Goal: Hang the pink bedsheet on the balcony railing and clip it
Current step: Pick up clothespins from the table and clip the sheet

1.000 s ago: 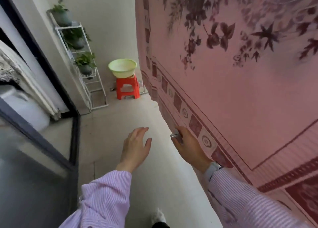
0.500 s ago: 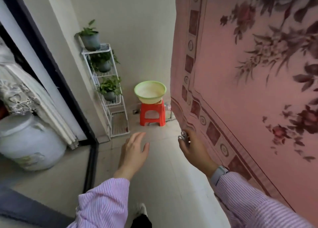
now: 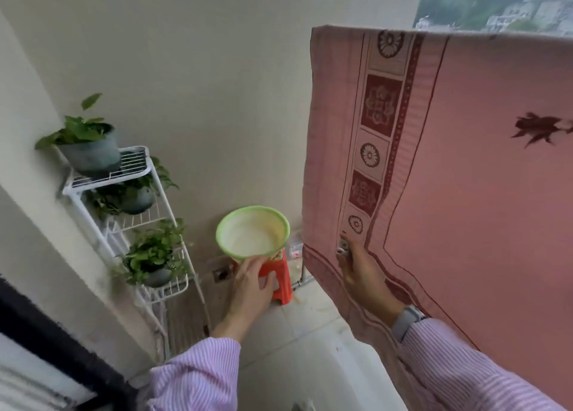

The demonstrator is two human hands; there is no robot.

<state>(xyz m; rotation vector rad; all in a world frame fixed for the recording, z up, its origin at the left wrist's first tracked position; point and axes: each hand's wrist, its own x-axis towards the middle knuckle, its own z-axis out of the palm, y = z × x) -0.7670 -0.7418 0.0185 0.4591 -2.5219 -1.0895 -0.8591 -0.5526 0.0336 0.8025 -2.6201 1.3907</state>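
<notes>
The pink bedsheet point(image 3: 459, 174) with a dark red patterned border hangs over the balcony railing on the right, its top edge level along the rail. My right hand point(image 3: 361, 274) grips a small metal clip point(image 3: 343, 248) in front of the sheet's lower left border. My left hand point(image 3: 251, 289) is held out with relaxed, straight fingers and holds nothing, in front of the stool.
A green basin point(image 3: 252, 229) sits on an orange stool point(image 3: 280, 283) against the far wall. A white wire rack point(image 3: 136, 224) with three potted plants stands at the left. A dark door frame point(image 3: 55, 348) runs along the lower left. Tiled floor lies between.
The view has lifted, so the sheet's top edge and the hills beyond now show. Both hands have moved forward toward the basin and stool; the right hand still holds the clip.
</notes>
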